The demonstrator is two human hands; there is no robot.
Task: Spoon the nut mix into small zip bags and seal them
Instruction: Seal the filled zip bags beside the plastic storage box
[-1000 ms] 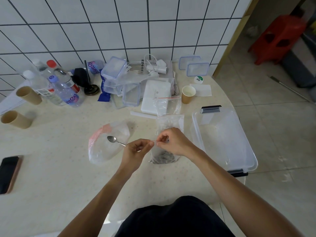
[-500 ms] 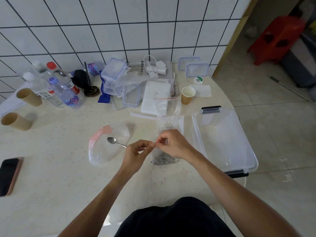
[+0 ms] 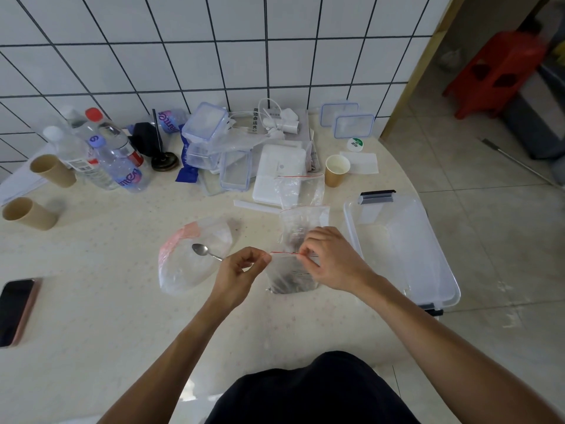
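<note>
A small clear zip bag (image 3: pixel 286 276) with dark nut mix in its bottom hangs between my hands, its red zip line stretched level. My left hand (image 3: pixel 238 272) pinches the left end of the zip line, and a metal spoon (image 3: pixel 205 251) sticks out from that hand to the left. My right hand (image 3: pixel 331 260) pinches the right part of the zip. Behind my right hand lies another small zip bag (image 3: pixel 301 223) with some dark mix in it. A larger clear bag (image 3: pixel 191 255) with a pink edge lies to the left under the spoon.
An open clear storage box (image 3: pixel 403 246) stands to the right at the table's edge. An empty zip bag (image 3: pixel 301 188), a paper cup (image 3: pixel 336 169), small containers (image 3: pixel 208 127) and bottles (image 3: pixel 120 166) crowd the back. A phone (image 3: pixel 15 310) lies at the left edge, beyond two tipped paper cups (image 3: pixel 30 213).
My two hands have drawn a little apart along the zip line, so more of the red strip shows between them. The bag stays in place.
</note>
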